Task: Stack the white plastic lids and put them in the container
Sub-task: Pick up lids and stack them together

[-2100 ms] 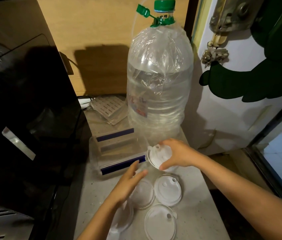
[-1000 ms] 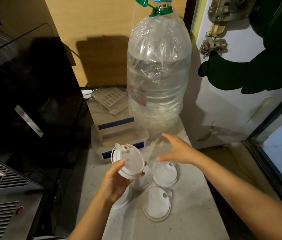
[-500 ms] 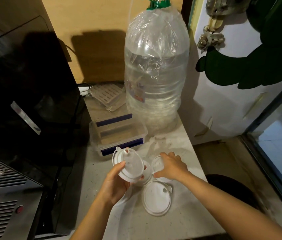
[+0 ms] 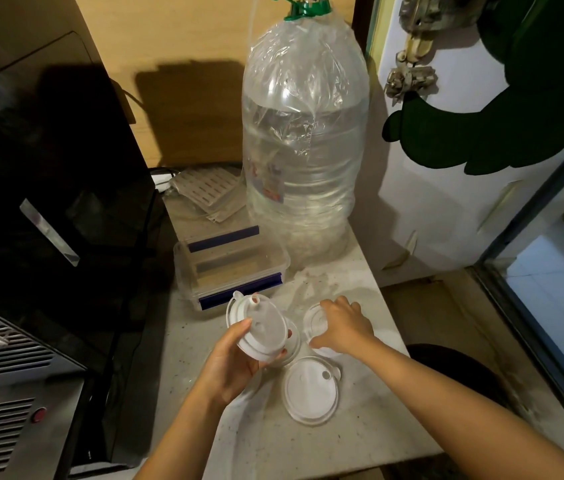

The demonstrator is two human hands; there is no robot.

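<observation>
My left hand (image 4: 228,368) holds a small stack of white plastic lids (image 4: 259,327), tilted, above the counter. My right hand (image 4: 342,327) rests on another white lid (image 4: 311,320) lying on the counter, fingers curled around its edge. One more lid (image 4: 311,389) lies flat in front of it, and part of another lid (image 4: 294,341) shows behind the held stack. The clear container (image 4: 232,268) with blue clips stands open just behind the lids.
A large water bottle (image 4: 304,133) wrapped in plastic stands at the back of the small stone counter (image 4: 273,438). A black appliance (image 4: 48,202) walls off the left side. The counter's right edge drops to the floor beside a white door (image 4: 446,202).
My left hand picked up lids and raised them as a stack. My right hand let go of its first lid, then came down onto the lid on the right.
</observation>
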